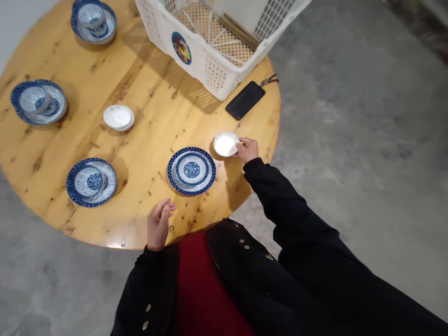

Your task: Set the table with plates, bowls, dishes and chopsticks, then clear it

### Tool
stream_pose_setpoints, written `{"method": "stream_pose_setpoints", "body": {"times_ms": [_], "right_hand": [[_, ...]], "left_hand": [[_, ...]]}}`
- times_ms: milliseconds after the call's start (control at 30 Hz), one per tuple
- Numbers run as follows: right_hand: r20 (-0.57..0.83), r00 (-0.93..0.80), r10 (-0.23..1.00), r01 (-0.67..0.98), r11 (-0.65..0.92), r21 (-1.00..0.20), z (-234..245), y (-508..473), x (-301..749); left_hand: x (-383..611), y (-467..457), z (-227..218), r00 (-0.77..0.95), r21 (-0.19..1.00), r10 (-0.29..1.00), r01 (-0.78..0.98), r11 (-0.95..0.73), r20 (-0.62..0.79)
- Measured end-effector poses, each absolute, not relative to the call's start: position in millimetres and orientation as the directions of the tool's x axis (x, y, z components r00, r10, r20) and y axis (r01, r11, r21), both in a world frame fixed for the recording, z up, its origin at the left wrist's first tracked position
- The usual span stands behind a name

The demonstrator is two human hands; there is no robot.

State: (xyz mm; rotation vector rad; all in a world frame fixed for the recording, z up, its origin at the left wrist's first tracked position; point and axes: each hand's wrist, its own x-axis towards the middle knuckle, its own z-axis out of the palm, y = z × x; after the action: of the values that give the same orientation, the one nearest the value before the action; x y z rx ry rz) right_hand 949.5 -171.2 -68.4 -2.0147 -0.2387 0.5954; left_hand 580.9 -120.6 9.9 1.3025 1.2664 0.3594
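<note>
My right hand (248,150) grips the rim of a small white bowl (226,144) at the right side of the round table. Just left of that bowl lies a blue-and-white patterned plate (192,171) with nothing on it. My left hand (161,224) hovers at the table's near edge, below and left of the plate, its fingers loosely curled but apart and holding nothing. Farther left, a short stack of small white bowls (118,117) rests on the wood.
Blue-and-white plates with bowls on them stand at the near left (91,182), far left (38,101) and back (94,21) of the wooden table (147,154). A white plastic crate (224,70) occupies the back right. A black phone (246,100) with a strap lies before it.
</note>
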Motion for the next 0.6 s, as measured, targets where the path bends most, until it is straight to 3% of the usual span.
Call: {"method": "stream_pose_setpoints", "body": {"times_ms": [400, 600], "right_hand": [[-0.27, 0.822, 0.501, 0.019, -0.498, -0.867, -80, -133, 956], [-0.214, 0.794, 0.569, 0.177, -0.553, -0.814, -87, -132, 965]], "left_hand": [[580, -155, 15, 0.299, 0.831, 0.817, 0.44, 0.341, -0.494], [582, -162, 15, 0.288, 0.825, 0.815, 0.44, 0.354, -0.503]]}}
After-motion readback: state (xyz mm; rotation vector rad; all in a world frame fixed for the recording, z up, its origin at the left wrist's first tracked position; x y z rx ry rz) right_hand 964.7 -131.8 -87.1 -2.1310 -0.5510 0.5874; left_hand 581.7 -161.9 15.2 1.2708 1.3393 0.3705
